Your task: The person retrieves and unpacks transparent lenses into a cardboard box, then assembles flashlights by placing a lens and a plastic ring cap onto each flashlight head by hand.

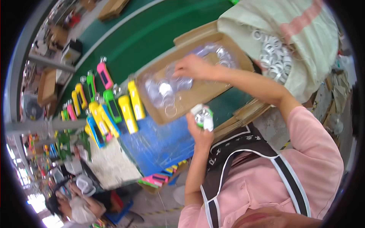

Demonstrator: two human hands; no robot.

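My left hand [201,137] is wrapped round a flashlight [202,114], its shiny round reflector end up, with green at the rim and white pieces beside it. Over a shallow cardboard box [220,88], my right hand [195,67] has its fingers drawn together in a pinch. What they hold, if anything, is too small to make out. Clear plastic discs [165,90] lie in the box under and around that hand, with more clear pieces [224,55] at its far end.
Several yellow, green, pink and blue flashlights [127,113] stand left of the box on the green table [125,41]. White rings [275,57] fill an opened pale sack [315,41] at the right. More flashlights [157,178] lie below the table edge. Another person [81,207] sits at lower left.
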